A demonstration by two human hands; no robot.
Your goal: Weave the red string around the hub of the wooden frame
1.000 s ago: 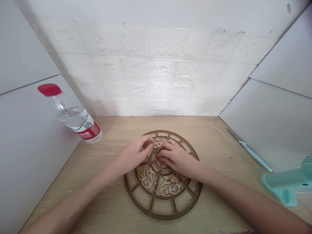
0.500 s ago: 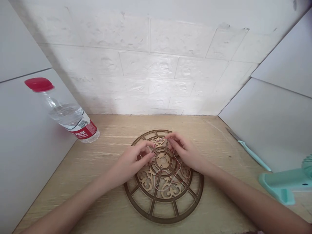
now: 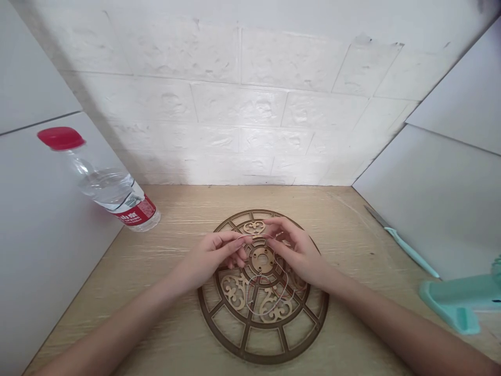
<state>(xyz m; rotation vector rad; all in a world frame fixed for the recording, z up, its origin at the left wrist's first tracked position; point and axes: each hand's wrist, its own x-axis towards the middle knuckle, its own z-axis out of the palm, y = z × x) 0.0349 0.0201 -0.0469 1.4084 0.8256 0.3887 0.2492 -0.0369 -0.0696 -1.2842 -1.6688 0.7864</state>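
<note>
A thin pale cord [image 3: 287, 284] runs between my two hands and hangs in a loop over a round openwork wooden disc [image 3: 245, 339]. My left hand [image 3: 225, 249] pinches one stretch of it between thumb and forefinger, above the disc's left side. On the other side, my right hand [image 3: 293, 248] pinches the cord with thumb and fingertips. The short span between the hands is nearly level. Scrollwork panels and a small hub plate [image 3: 262, 260] with holes show in the disc. Some reddish strands lie near the loop; their ends cannot be made out.
A water bottle [image 3: 117, 193] with a red cap stands at the left by a white panel. At the right lie a knife [image 3: 410, 250] with a mint handle and a mint-green plastic object [image 3: 454, 303]. A white brick-pattern wall [image 3: 250, 104] closes the back.
My left fingers have closed further on the cord and turned toward the right hand. The cord span between the hands is straighter, and its hanging loop has shifted slightly.
</note>
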